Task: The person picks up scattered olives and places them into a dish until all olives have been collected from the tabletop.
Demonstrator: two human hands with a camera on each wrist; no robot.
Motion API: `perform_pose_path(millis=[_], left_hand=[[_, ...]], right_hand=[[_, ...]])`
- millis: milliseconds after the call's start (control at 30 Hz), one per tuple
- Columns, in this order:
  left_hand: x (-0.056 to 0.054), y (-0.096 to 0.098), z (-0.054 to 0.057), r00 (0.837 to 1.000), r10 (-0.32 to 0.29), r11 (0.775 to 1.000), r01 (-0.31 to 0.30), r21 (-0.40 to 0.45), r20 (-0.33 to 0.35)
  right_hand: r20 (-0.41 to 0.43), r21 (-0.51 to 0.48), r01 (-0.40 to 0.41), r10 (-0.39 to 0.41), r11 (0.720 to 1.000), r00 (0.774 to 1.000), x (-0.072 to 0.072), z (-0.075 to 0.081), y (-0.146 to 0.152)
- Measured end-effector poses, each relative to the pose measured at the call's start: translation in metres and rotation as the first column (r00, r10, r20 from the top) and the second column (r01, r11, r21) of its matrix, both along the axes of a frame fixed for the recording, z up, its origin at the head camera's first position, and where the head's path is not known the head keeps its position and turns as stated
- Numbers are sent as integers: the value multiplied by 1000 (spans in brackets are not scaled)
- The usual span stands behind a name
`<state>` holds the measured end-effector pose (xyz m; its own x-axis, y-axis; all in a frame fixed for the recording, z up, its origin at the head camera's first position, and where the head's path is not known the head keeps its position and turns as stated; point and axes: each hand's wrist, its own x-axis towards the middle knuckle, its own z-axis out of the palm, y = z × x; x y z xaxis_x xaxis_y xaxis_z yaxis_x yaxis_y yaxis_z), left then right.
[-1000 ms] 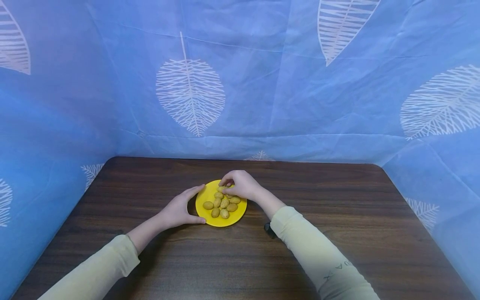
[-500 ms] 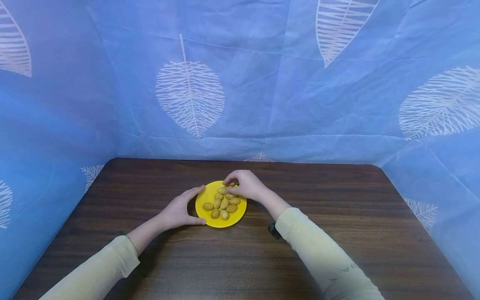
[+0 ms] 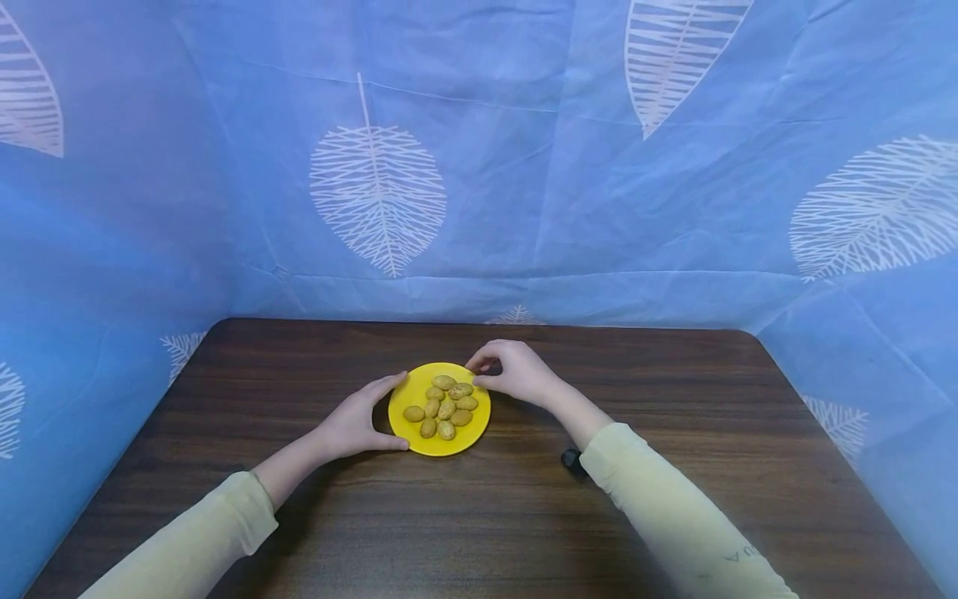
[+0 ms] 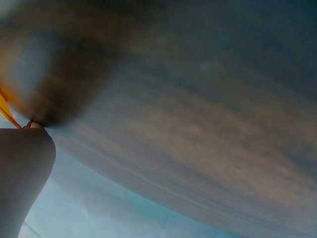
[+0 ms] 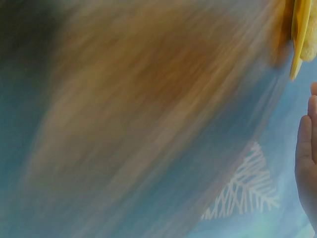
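In the head view, a round yellow plate point(image 3: 404, 433) lies on the dark wood table with several small yellow-brown ovals point(image 3: 446, 409), mottled and potato-like, grouped on it. My left hand point(image 3: 354, 426) spans the plate's left side, its thumb and index finger spread wide with the tips at the rim. At the right rim, my right hand point(image 3: 516, 373) has thumb and fingers apart, loosely bent, and nothing between them. Only the edge of the plate point(image 5: 297, 37) and part of one oval point(image 5: 310, 34) show in the right wrist view, above the fingers.
A dark wood table point(image 3: 419, 524) with rounded far corners spreads around the plate. Blue cloth point(image 3: 494, 166) with white leaf prints hangs behind it and along both sides. A small black object point(image 3: 573, 462) shows beside the right sleeve cuff point(image 3: 609, 453).
My right hand has drawn back to the right, from over the plate to its right rim, uncovering the ovals at the far side. The left hand keeps its place.
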<state>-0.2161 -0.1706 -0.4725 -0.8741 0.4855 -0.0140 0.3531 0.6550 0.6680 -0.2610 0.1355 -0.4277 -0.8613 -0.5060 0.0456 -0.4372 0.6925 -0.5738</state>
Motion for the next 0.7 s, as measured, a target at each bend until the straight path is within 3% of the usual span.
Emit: perform_pose_path(millis=[400,700], left_hand=[[-2,-3,6,1000,-16,1000,16,-23,7],[0,-21,-3,999,17,997,-19,-70,-34]], right_hand=[[-88,20,36,-34,999,996,21,5,47],[-194,54,97,-85,994,977,43,1,94]])
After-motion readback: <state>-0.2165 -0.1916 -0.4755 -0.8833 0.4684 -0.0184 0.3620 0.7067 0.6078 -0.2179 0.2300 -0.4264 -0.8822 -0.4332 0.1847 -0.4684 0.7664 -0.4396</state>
